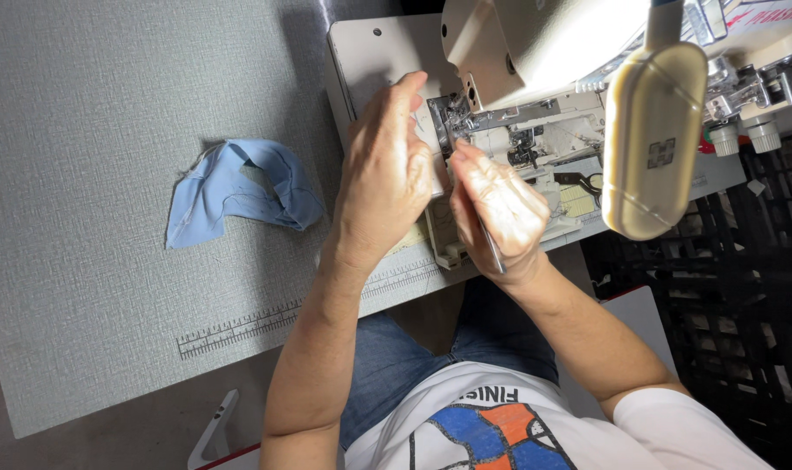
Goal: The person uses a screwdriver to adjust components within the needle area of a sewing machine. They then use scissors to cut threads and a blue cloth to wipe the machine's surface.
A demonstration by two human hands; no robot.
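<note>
Right hand [500,209] pinches slim metal tool [492,248], tip at needle area [455,122] of sewing machine [535,52], far right of bench [82,87]. Left hand [385,174] loosely curled beside presser foot, grasp unclear. Blue fabric piece [230,191] lies mid-bench. Best: steady wrists, short careful moves

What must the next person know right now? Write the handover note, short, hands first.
Left hand: raised open beside the needle area of the sewing machine, holding nothing visible.
Right hand: gripping a thin metal tool, its tip at the presser foot.
Blue fabric piece: lies on the grey table left of the machine, untouched.
Done: cannot tell from this view.
Left: no fabric is under the needle; the blue piece is not yet at the machine.
</note>
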